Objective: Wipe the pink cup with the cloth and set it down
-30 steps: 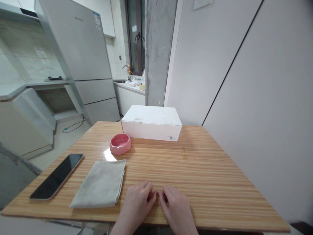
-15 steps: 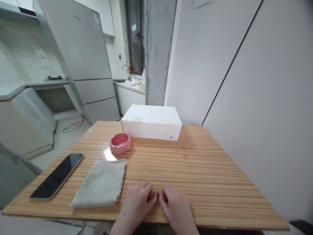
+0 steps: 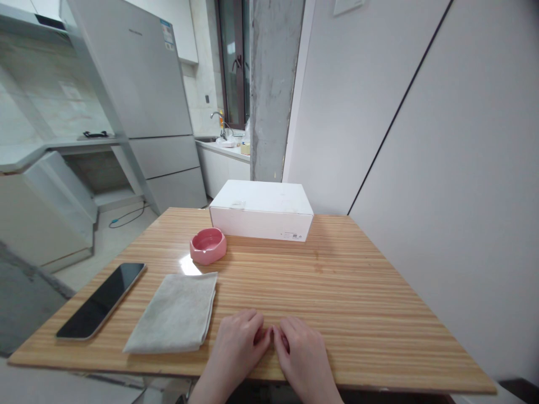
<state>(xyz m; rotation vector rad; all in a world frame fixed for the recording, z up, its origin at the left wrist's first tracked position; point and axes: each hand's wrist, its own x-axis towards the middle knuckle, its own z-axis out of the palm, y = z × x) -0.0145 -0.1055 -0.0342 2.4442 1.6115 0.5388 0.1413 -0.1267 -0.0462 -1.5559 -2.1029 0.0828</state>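
Left hand [image 3: 239, 341], right hand [image 3: 302, 349]: fingers were curled, nothing visibly held. Folded cloth [image 3: 174, 314] left of them seemed light, limp, edge-grippable.

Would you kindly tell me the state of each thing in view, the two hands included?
Left hand: loosely curled, palm hidden.
Right hand: loosely curled, palm hidden.
Grey cloth: folded, lying flat.
Phone: lying flat, screen up and dark.
Pink dish: upright, nothing visible inside.
White box: closed.
Fridge: doors shut.
Window: apparently shut.
Faucet: too small to tell whether running.
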